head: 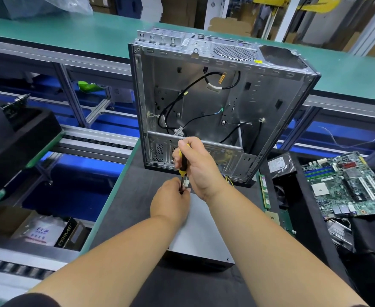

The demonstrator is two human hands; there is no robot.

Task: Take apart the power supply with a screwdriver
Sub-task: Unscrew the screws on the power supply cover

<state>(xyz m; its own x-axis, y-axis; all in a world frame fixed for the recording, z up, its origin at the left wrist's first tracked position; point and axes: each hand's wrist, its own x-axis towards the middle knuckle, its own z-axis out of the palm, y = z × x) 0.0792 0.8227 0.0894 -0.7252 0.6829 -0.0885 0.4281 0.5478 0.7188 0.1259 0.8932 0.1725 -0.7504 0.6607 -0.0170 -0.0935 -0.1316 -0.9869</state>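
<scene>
A grey metal power supply [201,235] lies flat on the dark mat in front of me. My right hand [201,167] grips the black-and-yellow handle of a screwdriver [183,161] held upright over the box's far edge. My left hand [171,203] rests on the far end of the power supply, and its fingertips pinch the screwdriver's shaft near the tip. The tip and the screw are hidden behind my fingers. A small white connector [186,183] shows between the two hands.
An open computer case [268,103] with loose black cables stands just behind the hands. At the right lie a motherboard [350,185], a hard drive [278,163] and RAM sticks [264,191]. A conveyor and a drop with boxes lie left of the mat [126,207].
</scene>
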